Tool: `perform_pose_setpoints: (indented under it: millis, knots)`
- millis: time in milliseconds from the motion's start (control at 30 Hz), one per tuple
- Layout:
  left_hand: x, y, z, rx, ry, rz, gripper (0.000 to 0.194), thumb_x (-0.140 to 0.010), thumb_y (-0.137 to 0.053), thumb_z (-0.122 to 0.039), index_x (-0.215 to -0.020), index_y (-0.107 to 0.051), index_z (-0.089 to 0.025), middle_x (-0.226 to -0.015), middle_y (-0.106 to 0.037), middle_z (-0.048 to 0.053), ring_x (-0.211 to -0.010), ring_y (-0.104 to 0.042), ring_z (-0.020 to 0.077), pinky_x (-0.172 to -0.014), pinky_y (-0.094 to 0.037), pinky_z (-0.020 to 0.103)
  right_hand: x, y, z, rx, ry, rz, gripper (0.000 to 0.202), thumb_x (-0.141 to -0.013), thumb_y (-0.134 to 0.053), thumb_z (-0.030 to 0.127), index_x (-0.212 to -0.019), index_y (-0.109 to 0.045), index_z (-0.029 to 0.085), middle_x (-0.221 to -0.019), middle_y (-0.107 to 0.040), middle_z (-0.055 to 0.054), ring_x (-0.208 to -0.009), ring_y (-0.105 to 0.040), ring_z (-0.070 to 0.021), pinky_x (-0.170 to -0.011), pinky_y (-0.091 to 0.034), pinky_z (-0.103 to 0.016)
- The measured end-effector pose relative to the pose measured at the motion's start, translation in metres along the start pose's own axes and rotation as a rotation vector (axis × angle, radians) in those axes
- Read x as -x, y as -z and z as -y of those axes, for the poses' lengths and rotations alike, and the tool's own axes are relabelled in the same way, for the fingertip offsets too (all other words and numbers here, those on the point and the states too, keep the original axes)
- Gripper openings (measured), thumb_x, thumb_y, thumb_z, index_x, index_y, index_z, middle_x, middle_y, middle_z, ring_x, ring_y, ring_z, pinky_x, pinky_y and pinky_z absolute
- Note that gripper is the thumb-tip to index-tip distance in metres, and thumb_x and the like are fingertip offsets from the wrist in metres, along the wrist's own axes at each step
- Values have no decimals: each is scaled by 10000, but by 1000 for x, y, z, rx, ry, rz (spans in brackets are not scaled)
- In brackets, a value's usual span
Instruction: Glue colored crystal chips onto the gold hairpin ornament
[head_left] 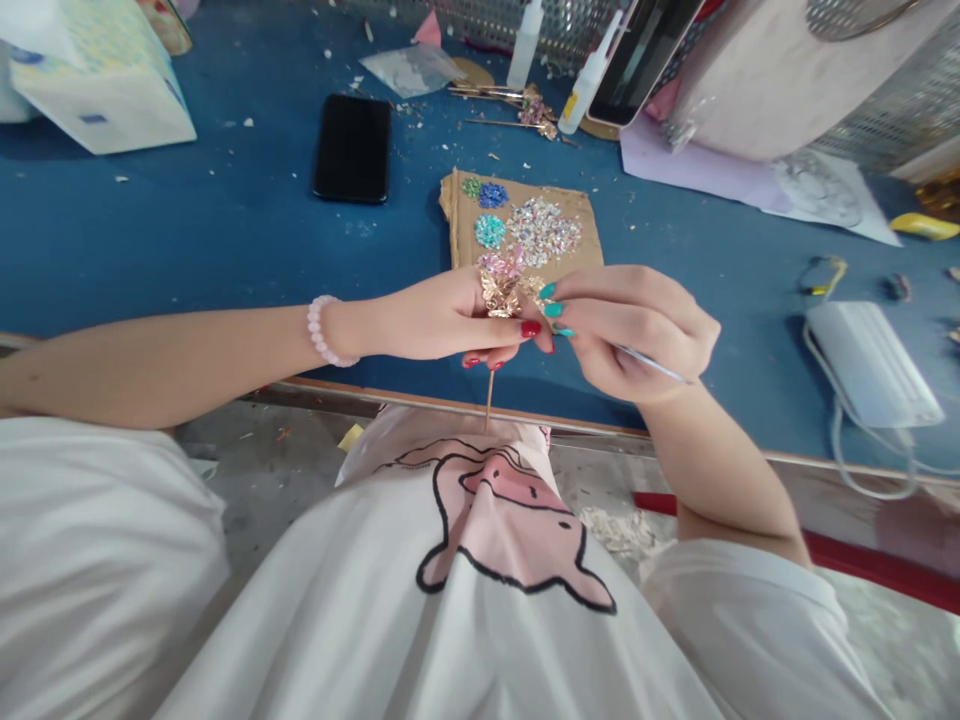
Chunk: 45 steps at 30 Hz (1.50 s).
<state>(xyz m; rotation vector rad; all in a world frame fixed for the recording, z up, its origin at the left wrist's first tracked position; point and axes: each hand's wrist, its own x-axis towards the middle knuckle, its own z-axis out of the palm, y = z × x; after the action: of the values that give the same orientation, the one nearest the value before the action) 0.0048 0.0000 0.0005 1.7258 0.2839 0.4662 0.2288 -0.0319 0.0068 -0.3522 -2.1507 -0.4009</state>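
Observation:
Gold filigree on a thin stick, a hair ornament [501,296], is in my left hand [450,318], its stick pointing down past the table's front edge. My left fingers are closed round it. Close on its right, my right hand [637,328] pinches a thin light-coloured tool [654,364], whose tip is hidden by the fingers. The right fingertips are beside the gold part; whether they touch it is unclear. Just beyond both hands lies a cardboard piece [589,225] with white mixed gems [544,230], turquoise gems [490,231], blue gems [493,194] and small green ones [471,187].
Behind are a black phone [352,148], a tissue box [112,90], a plastic bag [412,70], glue bottles [586,85] and more hairpins [529,110]. A white face mask [874,362] lies at right on the blue table [247,240].

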Motion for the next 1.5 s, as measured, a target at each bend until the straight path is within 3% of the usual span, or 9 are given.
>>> perform_pose_setpoints:
  millis: [300, 700, 933, 1100, 1233, 1367, 1500]
  knots:
    - [2, 0, -3, -47, -36, 36, 187, -1043, -603, -282, -1035, -772, -203, -613, -599, -24, -557, -539, 97, -590, -482, 193, 1, 0, 4, -260, -152, -51, 153, -1024, -597, 193, -1115, -707, 247, -1011, -780, -39, -895, -791, -156, -730, -682, -239]
    - [3, 3, 4, -76, -96, 82, 238, -1055, -540, -225, -1087, -774, -246, -622, -560, -50, -562, -544, 80, -609, -470, 173, -2, -1, 4, -224, -183, -51, 183, -1006, -585, 146, -1086, -683, 279, -967, -772, -10, -892, -781, -154, -755, -676, -268]
    - [5, 3, 6, -30, 0, 64, 256, -1048, -565, -313, -1247, -692, -212, -614, -561, -66, -538, -488, 85, -625, -472, 210, 2, -3, -10, -161, -198, -44, 123, -1031, -573, 196, -1124, -636, 245, -959, -744, -19, -916, -760, -153, -818, -652, -301]
    - [3, 3, 6, 38, 89, -17, 345, -987, -584, -229, -1328, -615, -191, -575, -537, -77, -513, -440, 98, -563, -400, 234, 9, -6, -23, -86, -281, 86, 167, -999, -551, 111, -1088, -639, 221, -984, -745, -41, -902, -735, -156, -794, -618, -300]
    - [0, 6, 10, 154, 142, -127, 263, -941, -612, -196, -1203, -639, -191, -547, -496, -78, -509, -403, 100, -551, -353, 238, 12, -7, -29, -75, -337, 133, 182, -980, -526, 100, -1060, -656, 198, -1003, -762, -56, -917, -738, -162, -791, -598, -300]
    - [-6, 16, 11, 208, 148, -201, 60, -965, -541, -215, -1000, -590, -215, -526, -329, -100, -455, -273, 88, -494, -278, 224, 12, -8, -36, -206, -565, 109, 169, -941, -557, 172, -1040, -694, 180, -1005, -768, -53, -834, -725, -144, -754, -574, -290]
    - [-10, 31, 11, 213, 206, -120, 222, -994, -513, -322, -808, -541, -205, -525, -360, -63, -435, -267, 85, -438, -270, 225, 14, -11, -44, -301, -750, 70, 180, -908, -602, 274, -1009, -706, 168, -1024, -759, -60, -744, -664, -122, -686, -543, -279]
